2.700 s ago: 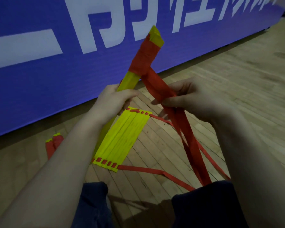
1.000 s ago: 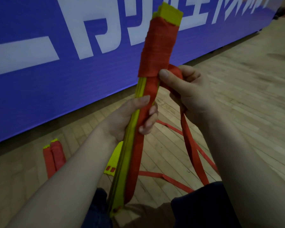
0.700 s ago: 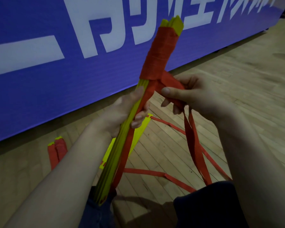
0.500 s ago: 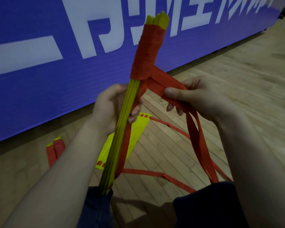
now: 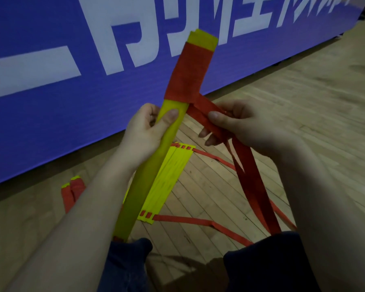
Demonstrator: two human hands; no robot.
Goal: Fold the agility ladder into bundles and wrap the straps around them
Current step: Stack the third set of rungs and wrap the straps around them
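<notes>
A bundle of yellow ladder rungs (image 5: 148,178) stands tilted in front of me, its upper third wound in red strap (image 5: 188,72). My left hand (image 5: 143,131) grips the bundle just below the wound part, thumb across the yellow face. To the right, my right hand (image 5: 240,125) pinches the loose red strap (image 5: 251,182) where it leaves the bundle. The strap hangs down doubled toward my right knee. A second stack of yellow rungs (image 5: 169,182) lies flat on the floor behind the bundle.
A wrapped red and yellow bundle (image 5: 72,192) lies on the wooden floor at the left. Red straps (image 5: 198,221) trail from the flat stack across the floor. A blue banner with white letters (image 5: 72,81) stands along the far edge. My dark-trousered knees (image 5: 268,264) fill the bottom.
The bundle has turned in my left hand, showing its broad yellow face now instead of its edge. My right hand has kept its hold on the strap, drawn out to the right.
</notes>
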